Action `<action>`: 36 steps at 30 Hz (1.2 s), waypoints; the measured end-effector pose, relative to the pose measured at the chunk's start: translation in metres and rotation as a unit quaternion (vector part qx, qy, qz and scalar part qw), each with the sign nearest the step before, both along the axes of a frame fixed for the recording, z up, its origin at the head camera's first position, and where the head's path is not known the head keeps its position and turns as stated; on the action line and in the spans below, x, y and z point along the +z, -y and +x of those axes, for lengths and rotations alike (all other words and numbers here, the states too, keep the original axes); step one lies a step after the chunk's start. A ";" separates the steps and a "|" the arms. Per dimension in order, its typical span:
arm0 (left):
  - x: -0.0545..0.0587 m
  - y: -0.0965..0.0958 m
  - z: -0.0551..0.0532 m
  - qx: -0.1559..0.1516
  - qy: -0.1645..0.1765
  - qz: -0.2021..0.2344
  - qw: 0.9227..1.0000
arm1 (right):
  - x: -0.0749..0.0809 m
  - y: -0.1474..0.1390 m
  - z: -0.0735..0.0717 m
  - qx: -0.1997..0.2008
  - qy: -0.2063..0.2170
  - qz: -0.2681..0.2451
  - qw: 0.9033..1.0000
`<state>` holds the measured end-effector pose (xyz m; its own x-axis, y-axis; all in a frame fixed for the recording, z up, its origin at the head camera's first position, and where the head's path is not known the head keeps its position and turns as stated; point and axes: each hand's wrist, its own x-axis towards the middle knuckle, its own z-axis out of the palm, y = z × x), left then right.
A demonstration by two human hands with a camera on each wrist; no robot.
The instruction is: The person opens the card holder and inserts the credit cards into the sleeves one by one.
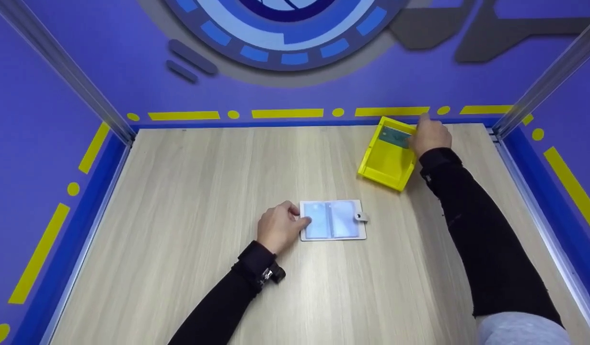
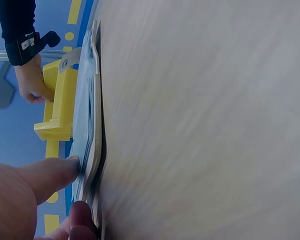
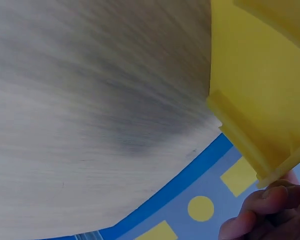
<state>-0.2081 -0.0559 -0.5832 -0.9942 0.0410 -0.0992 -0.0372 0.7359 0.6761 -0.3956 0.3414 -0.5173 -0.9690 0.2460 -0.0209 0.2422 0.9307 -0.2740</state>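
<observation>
A small white card holder [image 1: 363, 232] lies spread on the table, its clear bluish sleeves facing up and a snap tab at its right end. My left hand [image 1: 279, 227] pinches its left edge, thumb on top of the sleeves and fingers beneath; in the left wrist view that edge is slightly raised. Farther back on the right is a yellow box [image 1: 389, 165] with a dark green card [image 1: 395, 137] at its far end. My right hand [image 1: 431, 136] grips the box's right wall near the far corner, thumb inside by the card, fingers curled outside in the right wrist view.
The wooden table [image 1: 203, 182] is enclosed by a blue back wall [image 1: 285, 96] and side walls with yellow markings. Metal posts [image 1: 553, 76] stand at the back corners. The yellow box is close to the back wall.
</observation>
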 end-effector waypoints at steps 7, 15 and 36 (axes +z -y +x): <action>0.000 -0.001 0.002 -0.006 -0.007 0.006 1.000 | 0.000 -0.004 0.000 0.006 0.017 0.001 1.000; 0.003 -0.002 0.000 -0.005 0.005 0.008 1.000 | 0.009 -0.007 0.003 0.010 0.015 -0.009 1.000; 0.002 0.001 -0.001 -0.005 -0.007 0.004 1.000 | 0.030 -0.010 0.012 0.100 0.001 -0.036 0.994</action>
